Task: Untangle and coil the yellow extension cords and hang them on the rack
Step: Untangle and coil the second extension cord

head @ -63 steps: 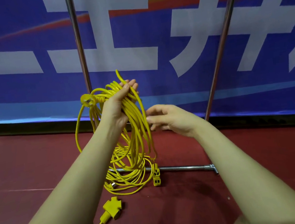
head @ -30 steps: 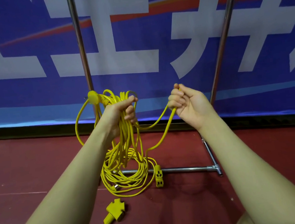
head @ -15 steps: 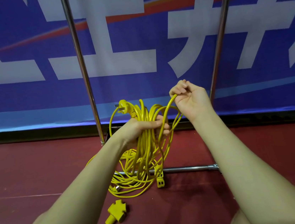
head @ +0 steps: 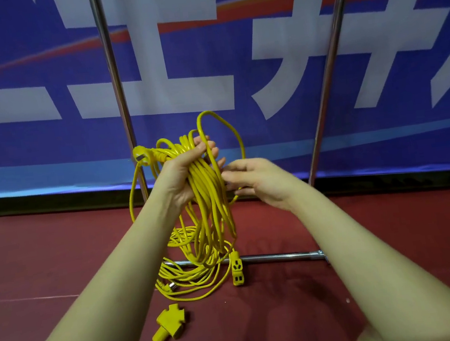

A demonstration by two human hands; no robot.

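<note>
Cords (head: 206,189): yellow, smooth plastic-looking jacket, slight sheen. Rack (head: 115,79): polished, reflective metal tubing. Floor (head: 396,234): dark red, matt. Banner (head: 293,91): smooth printed sheet, faint gloss.

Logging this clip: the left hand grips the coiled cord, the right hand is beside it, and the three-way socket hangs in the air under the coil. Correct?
Not quite. In the head view the three-way socket lies on the floor, not hanging. The rest holds: the left hand grips the coiled cord and the right hand is beside it.
</note>
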